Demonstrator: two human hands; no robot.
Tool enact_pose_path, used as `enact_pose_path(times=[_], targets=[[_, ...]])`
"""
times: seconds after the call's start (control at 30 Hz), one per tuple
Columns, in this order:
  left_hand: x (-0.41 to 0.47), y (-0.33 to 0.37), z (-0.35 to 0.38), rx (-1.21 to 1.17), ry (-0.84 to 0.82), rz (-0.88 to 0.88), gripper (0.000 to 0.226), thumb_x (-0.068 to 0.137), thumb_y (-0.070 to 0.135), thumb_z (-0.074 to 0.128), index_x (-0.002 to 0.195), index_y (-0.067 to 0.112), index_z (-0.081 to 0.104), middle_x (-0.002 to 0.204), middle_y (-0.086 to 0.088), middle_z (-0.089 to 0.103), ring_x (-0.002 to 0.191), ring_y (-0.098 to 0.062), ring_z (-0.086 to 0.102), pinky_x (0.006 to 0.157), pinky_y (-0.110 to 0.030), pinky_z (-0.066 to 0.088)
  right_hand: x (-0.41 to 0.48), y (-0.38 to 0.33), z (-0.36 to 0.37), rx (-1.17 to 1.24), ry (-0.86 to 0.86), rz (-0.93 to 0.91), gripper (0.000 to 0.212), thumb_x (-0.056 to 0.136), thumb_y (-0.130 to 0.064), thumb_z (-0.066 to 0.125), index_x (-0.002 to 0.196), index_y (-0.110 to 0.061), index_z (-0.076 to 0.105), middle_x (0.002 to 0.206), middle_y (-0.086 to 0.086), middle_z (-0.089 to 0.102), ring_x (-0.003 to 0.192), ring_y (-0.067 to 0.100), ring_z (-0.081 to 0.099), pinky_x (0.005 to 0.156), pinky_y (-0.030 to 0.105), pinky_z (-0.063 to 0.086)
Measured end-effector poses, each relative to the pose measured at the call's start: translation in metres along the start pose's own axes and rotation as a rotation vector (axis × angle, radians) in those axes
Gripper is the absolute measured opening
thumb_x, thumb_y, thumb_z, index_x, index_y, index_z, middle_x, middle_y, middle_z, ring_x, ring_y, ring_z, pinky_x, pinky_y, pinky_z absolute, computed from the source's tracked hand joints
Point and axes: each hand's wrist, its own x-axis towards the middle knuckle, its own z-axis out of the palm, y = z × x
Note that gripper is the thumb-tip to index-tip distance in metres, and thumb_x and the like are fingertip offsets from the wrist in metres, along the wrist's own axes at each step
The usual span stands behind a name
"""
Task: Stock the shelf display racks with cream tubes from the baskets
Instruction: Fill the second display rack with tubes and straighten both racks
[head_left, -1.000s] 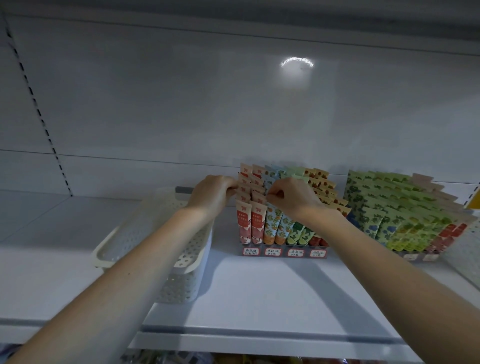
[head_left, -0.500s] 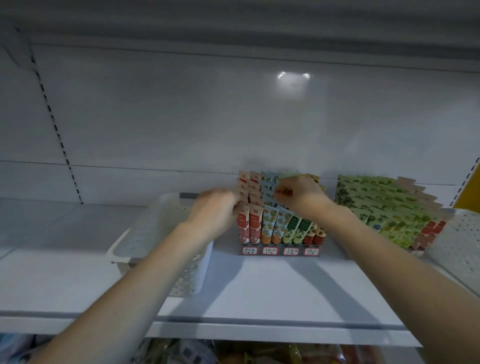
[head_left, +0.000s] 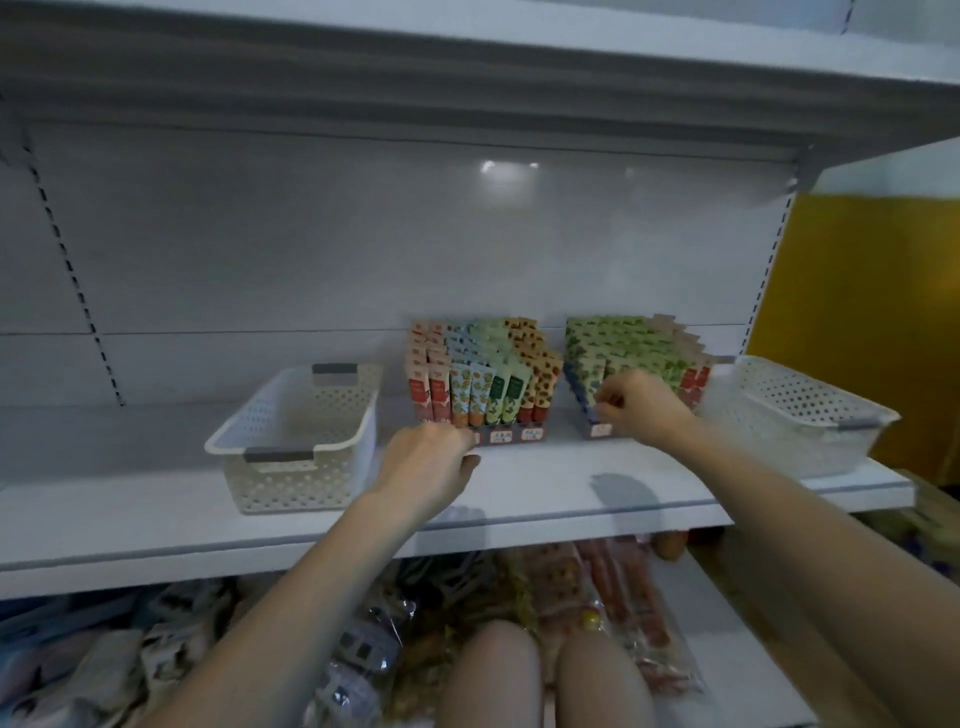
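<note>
Shelf (head_left: 519, 493): white store shelf carrying two display racks and two perforated baskets.
Left rack (head_left: 480, 384): mid-shelf landmark, packed with upright cream tubes in red, orange, green and brown.
Right rack (head_left: 634, 353): just right of the left rack, filled with green-patterned tubes.
Left basket (head_left: 296, 441): cream plastic, left of the left rack, looks empty.
Right basket (head_left: 800, 410): far right of the racks; contents unclear.
Left hand (head_left: 428, 462): fingers curled shut at the left rack's front base, covering its left labels; whether it grips the base is unclear.
Right hand (head_left: 641, 408): fingers curled closed at the right rack's front, hiding its lower tubes; grip unclear.
Below: packaged goods blurred on the lower shelf (head_left: 727, 649).
</note>
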Motion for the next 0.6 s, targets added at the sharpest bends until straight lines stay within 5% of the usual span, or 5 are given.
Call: enact_pose_path(times=[0.47,0.6], targets=[[0.015,0.111,-0.002,0.068,-0.057,0.27,0.03,0.098,0.031,0.044,0.106,0.009,0.061,0.098,-0.01,0.065,0.09,-0.028,0.06,0.06,-0.03,0.039,-0.092,0.086,-0.063,-0.036,0.164,0.198,0.024,0.092,-0.019,0.054,0.11,-0.006,0.062,0.109,0.011,0.065,0.098,0.025,0.06,0.086,0.034,0.048],[0.039,0.115,0.004,0.083,-0.107,0.28,0.029,0.098,0.032,0.044,0.107,0.009,0.061,0.102,-0.008,0.065,0.094,-0.026,0.059,0.067,-0.032,0.044,-0.085,0.115,-0.068,-0.039,0.19,0.255,0.026,0.091,-0.021,0.055,0.113,-0.009,0.061,0.113,0.008,0.064,0.102,0.022,0.059,0.088,0.032,0.048]])
